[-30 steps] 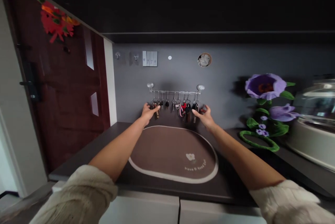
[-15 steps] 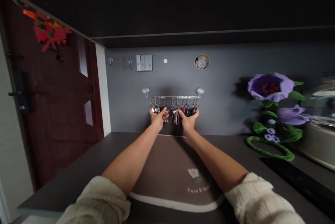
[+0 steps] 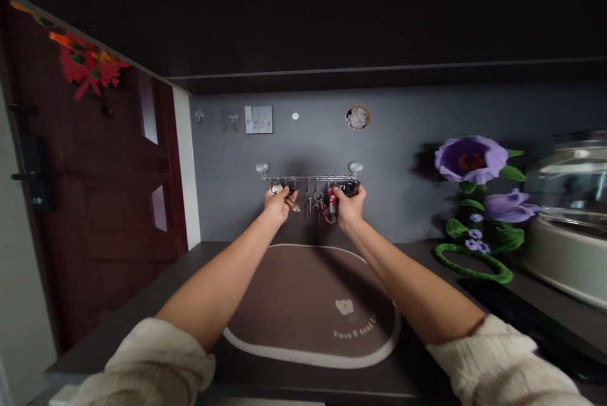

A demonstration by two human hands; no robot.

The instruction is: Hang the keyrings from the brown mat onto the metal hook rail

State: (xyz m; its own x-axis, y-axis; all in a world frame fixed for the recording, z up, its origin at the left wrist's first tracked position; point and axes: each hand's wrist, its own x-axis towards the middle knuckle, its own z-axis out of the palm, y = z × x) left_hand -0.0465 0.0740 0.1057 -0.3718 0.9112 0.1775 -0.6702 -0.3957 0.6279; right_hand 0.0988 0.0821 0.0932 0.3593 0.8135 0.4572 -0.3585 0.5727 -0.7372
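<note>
A clear hook rail [image 3: 310, 178] is fixed to the grey wall by two round mounts, and several keys and key rings hang from it. My left hand [image 3: 279, 205] is closed around a bunch of keys [image 3: 277, 190] at the rail's left end; a brown tag with letters hangs out below the fingers. At the right end my right hand [image 3: 351, 205] is closed on another bunch, with a red key fob [image 3: 332, 196] and black pieces showing. Between the hands, loose key rings [image 3: 317, 196] hang free on their hooks. My fingers partly hide what they hold.
Below the rail lies a brown mat [image 3: 303, 305] with a white border. Purple felt flowers [image 3: 472, 159] and a glass-topped appliance [image 3: 569, 229] stand on the right. A dark shelf [image 3: 303, 20] overhangs the counter. At left is a dark red door [image 3: 118, 216].
Both hands have risen slightly towards the rail, lifting their bunches. My right hand has moved a little away from the middle key rings, which now show more. The view has shifted slightly.
</note>
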